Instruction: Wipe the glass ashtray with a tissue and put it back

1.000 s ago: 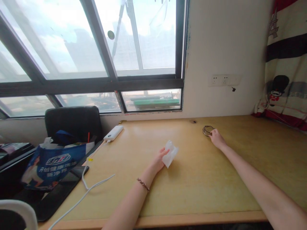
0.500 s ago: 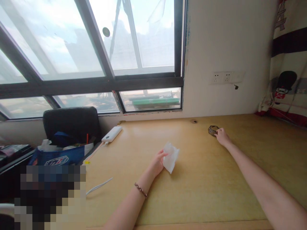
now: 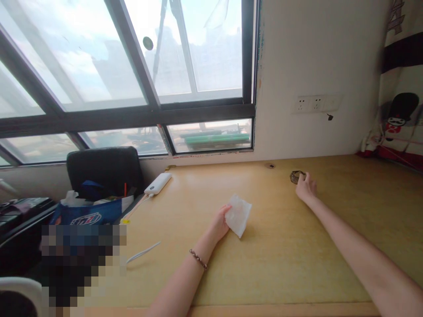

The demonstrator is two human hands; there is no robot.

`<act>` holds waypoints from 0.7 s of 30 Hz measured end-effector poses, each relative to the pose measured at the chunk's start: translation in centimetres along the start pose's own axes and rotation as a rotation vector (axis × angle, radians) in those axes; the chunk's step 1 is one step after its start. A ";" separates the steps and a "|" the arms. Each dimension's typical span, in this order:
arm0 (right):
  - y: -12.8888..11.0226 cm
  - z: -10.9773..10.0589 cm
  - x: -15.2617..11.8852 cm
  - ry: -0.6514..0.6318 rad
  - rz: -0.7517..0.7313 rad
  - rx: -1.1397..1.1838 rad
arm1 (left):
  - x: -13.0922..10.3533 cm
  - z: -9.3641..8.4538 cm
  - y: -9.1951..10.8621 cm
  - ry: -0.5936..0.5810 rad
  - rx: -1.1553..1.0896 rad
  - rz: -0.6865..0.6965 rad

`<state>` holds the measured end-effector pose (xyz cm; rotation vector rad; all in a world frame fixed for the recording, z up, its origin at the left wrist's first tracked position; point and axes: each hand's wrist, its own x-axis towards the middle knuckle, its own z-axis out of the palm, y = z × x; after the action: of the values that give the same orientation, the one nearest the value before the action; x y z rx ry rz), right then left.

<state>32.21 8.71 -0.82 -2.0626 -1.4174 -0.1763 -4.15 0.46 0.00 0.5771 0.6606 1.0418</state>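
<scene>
A thin white sheet or packet (image 3: 238, 215) is pinched in my left hand (image 3: 220, 221), held just above the middle of the wooden table (image 3: 271, 273). A beaded bracelet (image 3: 198, 259) circles my left wrist. Farther right, my right hand (image 3: 306, 187) reaches toward the back of the table, with its fingers at the right side of a small dark ring-shaped object (image 3: 296, 177). The fingers are bent and apart; whether they touch the dark object is hard to make out.
At the table's left edge lies a white power bank (image 3: 158, 184) with a cable. Another white cable end (image 3: 143, 252) is nearer. A black chair (image 3: 104, 169) holds a blue bag (image 3: 86, 213). Wall sockets (image 3: 309, 104) and a patterned curtain (image 3: 401, 114) are at the right.
My right hand has loosened its fingers at the dark ring-shaped object. The white packet in my left hand has turned to face the camera more. The whole view has shifted slightly.
</scene>
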 end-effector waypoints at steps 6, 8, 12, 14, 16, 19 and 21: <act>-11.4 0.0 -9.8 -0.423 -0.008 0.683 | -0.2 0.2 0.0 0.023 0.009 -0.055; -14.5 -0.2 -12.8 -0.562 0.055 0.908 | -0.4 0.2 0.0 -0.014 0.036 -0.050; -17.0 -0.9 -15.8 -0.552 -0.001 0.968 | -0.7 0.1 0.1 -0.047 0.066 -0.053; -16.6 -1.0 -16.0 -0.580 -0.016 0.987 | -0.6 0.0 0.0 -0.031 0.064 -0.065; -15.9 -1.0 -15.9 -0.599 0.013 1.057 | -0.3 0.1 -0.1 -0.001 0.053 -0.069; -15.1 -0.9 -15.8 -0.536 0.104 1.170 | 0.0 0.2 -0.3 0.021 0.029 -0.041; -15.0 -1.1 -15.8 -0.487 0.152 1.205 | 0.2 0.4 -0.4 0.034 0.044 -0.042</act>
<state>12.67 -1.00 -0.67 -1.1711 -1.1247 1.0496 -3.56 0.39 -0.09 0.5824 0.7245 1.0022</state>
